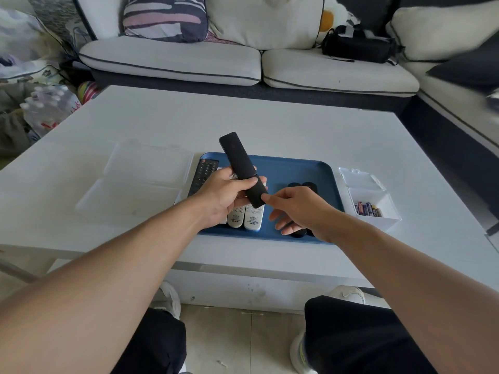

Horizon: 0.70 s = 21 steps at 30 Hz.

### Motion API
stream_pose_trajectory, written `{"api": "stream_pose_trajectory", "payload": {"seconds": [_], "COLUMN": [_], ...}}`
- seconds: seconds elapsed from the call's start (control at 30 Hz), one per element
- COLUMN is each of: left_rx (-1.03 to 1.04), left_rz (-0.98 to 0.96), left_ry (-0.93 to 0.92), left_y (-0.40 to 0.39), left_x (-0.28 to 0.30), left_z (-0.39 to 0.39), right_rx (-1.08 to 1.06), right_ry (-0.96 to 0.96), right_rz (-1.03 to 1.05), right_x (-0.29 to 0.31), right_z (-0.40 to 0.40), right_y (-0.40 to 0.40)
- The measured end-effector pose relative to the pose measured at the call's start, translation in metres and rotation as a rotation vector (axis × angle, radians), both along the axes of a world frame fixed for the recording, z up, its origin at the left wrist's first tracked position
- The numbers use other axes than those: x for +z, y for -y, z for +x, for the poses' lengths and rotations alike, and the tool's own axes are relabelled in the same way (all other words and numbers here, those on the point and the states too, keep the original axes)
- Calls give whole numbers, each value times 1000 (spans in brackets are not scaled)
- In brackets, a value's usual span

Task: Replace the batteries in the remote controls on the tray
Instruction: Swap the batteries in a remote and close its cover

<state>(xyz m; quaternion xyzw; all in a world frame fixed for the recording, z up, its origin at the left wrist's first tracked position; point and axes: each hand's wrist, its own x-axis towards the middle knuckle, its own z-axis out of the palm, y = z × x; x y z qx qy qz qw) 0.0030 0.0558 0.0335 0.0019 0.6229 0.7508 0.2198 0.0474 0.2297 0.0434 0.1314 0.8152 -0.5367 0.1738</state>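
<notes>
At the frame's centre a slim black remote (pixel 241 168) is held tilted above the blue tray (pixel 294 168), the left hand (pixel 225 195) with its grip clamped round the remote's lower half. The right hand (pixel 299 209) has its grip apart, thumb tip touching the remote's near end. Two white remotes (pixel 245 215) lie on the tray below. At right, batteries (pixel 368 209) sit in a white box (pixel 378 211) on the worktop (pixel 270 125).

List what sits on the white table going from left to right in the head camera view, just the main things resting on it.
Clear plastic box → black button remote at the tray's left end → two white remotes → black remotes partly behind the right hand → small white box holding batteries. All remotes lie on the blue tray.
</notes>
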Motion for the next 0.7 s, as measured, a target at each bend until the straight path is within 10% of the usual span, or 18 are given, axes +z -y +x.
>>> {"api": "stream_pose_trajectory", "payload": {"seconds": [0.7], "left_rx": [286], "left_rz": [-33], "left_ry": [-85], "left_y": [7], "left_x": [2], "left_z": [-5], "right_rx": [-17], "right_ry": [-24], "right_rz": [-258], "right_x": [0], "right_z": [7], "right_y": [2]}}
